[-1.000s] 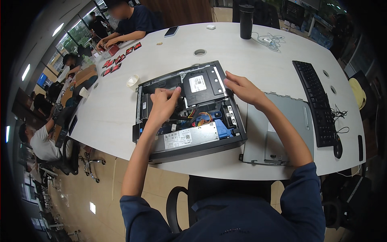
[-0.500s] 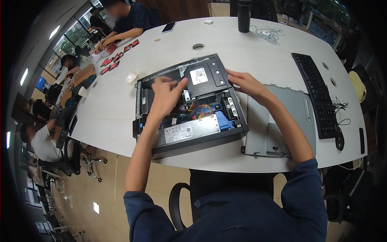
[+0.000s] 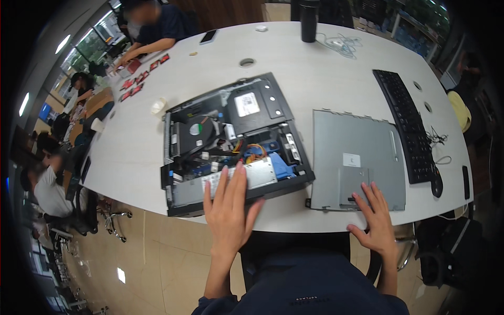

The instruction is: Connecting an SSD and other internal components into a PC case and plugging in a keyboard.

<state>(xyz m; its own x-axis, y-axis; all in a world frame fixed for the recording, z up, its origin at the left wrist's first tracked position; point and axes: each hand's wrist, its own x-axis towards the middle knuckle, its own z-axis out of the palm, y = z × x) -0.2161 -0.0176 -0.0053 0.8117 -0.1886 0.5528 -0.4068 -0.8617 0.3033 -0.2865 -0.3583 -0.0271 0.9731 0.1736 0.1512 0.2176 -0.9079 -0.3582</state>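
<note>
The left hand (image 3: 229, 207) lies flat, fingers together and straight, palm down on the near edge of the open computer case (image 3: 231, 142), its fingertips on the silver drive cage (image 3: 231, 181) just beyond them. The right hand (image 3: 374, 220) rests with fingers spread on the near edge of the grey side panel (image 3: 359, 157), gripping nothing. The case sits close to the table (image 3: 294, 68) edge, part of its near corner seeming to overhang, so a downward or pulling push from the left hand could tip or slide it toward the lap. The panel, too, lies at the rim and could slip off under the right hand's weight. Fingers straying past the cage could snag the orange and yellow cables (image 3: 254, 152) or the blue bracket (image 3: 278, 163) just ahead. The case is black, lid off, lying slantwise ahead of the left hand: a round fan (image 3: 195, 131) sits to the far left, a dark drive (image 3: 254, 105) with a white label at the far side. A keyboard (image 3: 404, 126) lies beyond the right hand.
</note>
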